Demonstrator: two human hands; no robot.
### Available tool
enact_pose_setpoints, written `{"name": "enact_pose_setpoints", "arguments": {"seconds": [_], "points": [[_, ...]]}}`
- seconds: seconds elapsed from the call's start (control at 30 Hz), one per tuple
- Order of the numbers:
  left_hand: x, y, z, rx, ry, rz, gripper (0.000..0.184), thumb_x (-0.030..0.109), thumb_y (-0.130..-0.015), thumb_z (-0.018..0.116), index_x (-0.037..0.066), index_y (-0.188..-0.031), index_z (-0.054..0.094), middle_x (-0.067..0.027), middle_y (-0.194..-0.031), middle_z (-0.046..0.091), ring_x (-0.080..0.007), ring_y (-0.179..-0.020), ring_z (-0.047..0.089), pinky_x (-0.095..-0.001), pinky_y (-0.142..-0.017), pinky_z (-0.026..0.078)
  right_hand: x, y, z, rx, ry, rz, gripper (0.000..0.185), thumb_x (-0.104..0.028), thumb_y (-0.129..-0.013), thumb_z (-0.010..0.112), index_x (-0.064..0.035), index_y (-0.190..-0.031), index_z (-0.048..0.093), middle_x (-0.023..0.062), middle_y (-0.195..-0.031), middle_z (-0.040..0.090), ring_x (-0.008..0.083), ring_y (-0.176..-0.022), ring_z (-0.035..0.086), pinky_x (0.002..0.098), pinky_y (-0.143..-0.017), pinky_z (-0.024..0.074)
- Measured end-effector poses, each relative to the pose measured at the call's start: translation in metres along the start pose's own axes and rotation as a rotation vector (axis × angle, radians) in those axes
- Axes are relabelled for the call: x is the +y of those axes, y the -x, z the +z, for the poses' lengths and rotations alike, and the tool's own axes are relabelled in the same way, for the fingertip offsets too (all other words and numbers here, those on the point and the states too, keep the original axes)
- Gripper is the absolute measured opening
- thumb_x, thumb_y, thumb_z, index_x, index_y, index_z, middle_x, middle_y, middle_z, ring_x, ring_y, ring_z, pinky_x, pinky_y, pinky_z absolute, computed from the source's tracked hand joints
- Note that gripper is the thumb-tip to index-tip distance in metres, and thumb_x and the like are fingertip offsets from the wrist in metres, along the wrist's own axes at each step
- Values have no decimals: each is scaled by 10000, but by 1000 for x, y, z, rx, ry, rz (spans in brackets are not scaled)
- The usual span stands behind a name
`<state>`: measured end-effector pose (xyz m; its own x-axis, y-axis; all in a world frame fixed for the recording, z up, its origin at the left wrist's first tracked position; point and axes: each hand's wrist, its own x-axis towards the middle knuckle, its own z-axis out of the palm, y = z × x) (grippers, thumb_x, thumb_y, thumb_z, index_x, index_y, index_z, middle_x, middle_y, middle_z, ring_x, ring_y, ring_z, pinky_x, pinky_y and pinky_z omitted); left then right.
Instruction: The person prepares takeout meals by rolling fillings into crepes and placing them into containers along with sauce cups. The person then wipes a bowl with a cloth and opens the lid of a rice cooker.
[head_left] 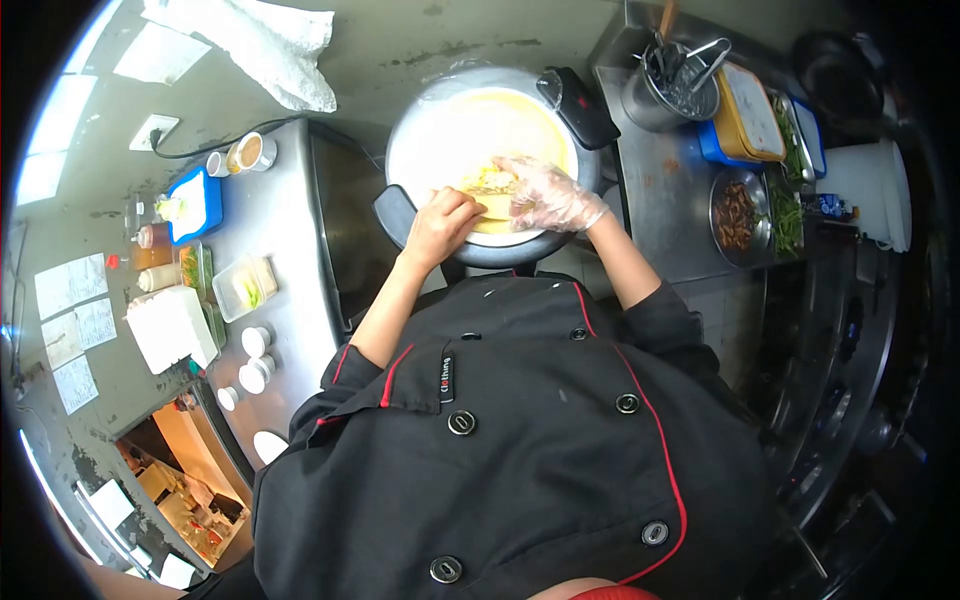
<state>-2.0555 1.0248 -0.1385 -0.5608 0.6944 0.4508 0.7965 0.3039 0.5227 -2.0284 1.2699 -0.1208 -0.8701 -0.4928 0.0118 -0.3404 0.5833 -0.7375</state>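
Note:
A round electric griddle (397, 150) with black handles is in front of me, a thin pale-yellow crepe (545, 125) on its bright surface. A small heap of yellowish shredded filling (488, 181) lies near the crepe's close edge. My left hand (441, 228), bare, pinches a folded flap of the crepe beside the filling. On the other side, my right hand (556, 199) wears a clear plastic glove. Its fingers curl over the filling and the fold, thumb near the flap. Glare washes out the griddle's left part.
On the left steel counter (290, 220) are a blue tub (196, 205), a clear container (245, 287), sauce bottles and several white cups. To the right stand a metal utensil pot (670, 90), a yellow-lidded box (750, 115) and a bowl of brown pieces (738, 215). A cord runs to the wall socket.

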Motion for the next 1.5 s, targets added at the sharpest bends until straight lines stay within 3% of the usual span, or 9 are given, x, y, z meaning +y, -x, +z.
{"name": "enact_pose_setpoints", "arguments": {"seconds": [0.33, 0.43, 0.63, 0.73, 0.93, 1.07, 1.1, 1.3, 1.5], "points": [[-1, -1, -5, -12, -16, 26, 203, 25, -719, 737, 81, -907, 683, -52, -840, 601, -238, -804, 588, -350, -713, 485, -2, -17, -6, -151, 8, -9, 193, -180, -555, 839, -163, -736, 771, 201, -1494, 386, 360, -1391, 330, 377, -1144, 272], [-3, 0, -4, -4, -27, 35, 198, 44, -719, 733, 88, -903, 672, -46, -841, 591, -236, -813, 587, -351, -712, 478, -2, -17, -9, -52, 45, -88, 187, -175, -544, 837, -159, -717, 768, 201, -1469, 420, 355, -1371, 358, 380, -1125, 299], [0, -2, -5, -12, -39, 34, 197, 54, -724, 731, 103, -904, 668, -36, -840, 588, -234, -822, 588, -359, -718, 478, -16, -35, -11, -315, 40, 13, 181, -179, -531, 838, -147, -692, 762, 180, -1443, 453, 342, -1329, 409, 381, -1101, 326], [-1, -3, -5, -3, -37, 36, 189, 60, -729, 732, 107, -902, 670, -32, -841, 591, -234, -821, 588, -362, -727, 479, -18, -28, -15, -202, 28, -122, 184, -202, -549, 840, -151, -706, 761, 154, -1413, 488, 350, -1315, 416, 388, -1103, 323], [-1, -8, -8, -2, -41, -15, 147, 96, -752, 737, 95, -882, 668, -40, -852, 601, -238, -824, 584, -359, -726, 483, -17, 7, -10, 278, 122, -114, 169, -228, -615, 835, -148, -733, 744, 135, -1385, 522, 356, -1315, 415, 425, -1111, 307], [3, -12, -11, -37, 14, -54, 125, 116, -773, 731, 74, -867, 661, -61, -846, 601, -253, -821, 584, -369, -732, 488, -32, 22, 5, 555, 162, 37, 133, -173, -672, 786, -117, -769, 714, 80, -1105, 635, 322, -1097, 543, 422, -952, 440], [4, -15, -13, -43, 20, -58, 121, 120, -778, 729, 68, -861, 658, -67, -844, 601, -257, -819, 584, -372, -734, 489, -30, 22, 10, 616, 197, -4, 112, -138, -700, 760, -106, -781, 690, 59, -954, 629, 283, -965, 569, 408, -842, 467], [-3, -42, -24, -82, 96, -86, 103, 97, -785, 718, 46, -852, 660, -95, -822, 606, -279, -815, 592, -377, -736, 492, -15, 8, 19, 711, 170, 51, 76, -127, -757, 703, -93, -775, 637, 84, -771, 605, 295, -785, 578, 416, -741, 468], [-35, -81, -17, -137, 222, -233, 181, 90, -776, 739, 17, -928, 672, -103, -811, 641, -235, -764, 617, -341, -741, 500, 10, -14, 16, 775, 74, 198, 50, -82, -763, 665, -60, -805, 651, 124, -792, 643, 314, -792, 617, 414, -733, 485]]}}
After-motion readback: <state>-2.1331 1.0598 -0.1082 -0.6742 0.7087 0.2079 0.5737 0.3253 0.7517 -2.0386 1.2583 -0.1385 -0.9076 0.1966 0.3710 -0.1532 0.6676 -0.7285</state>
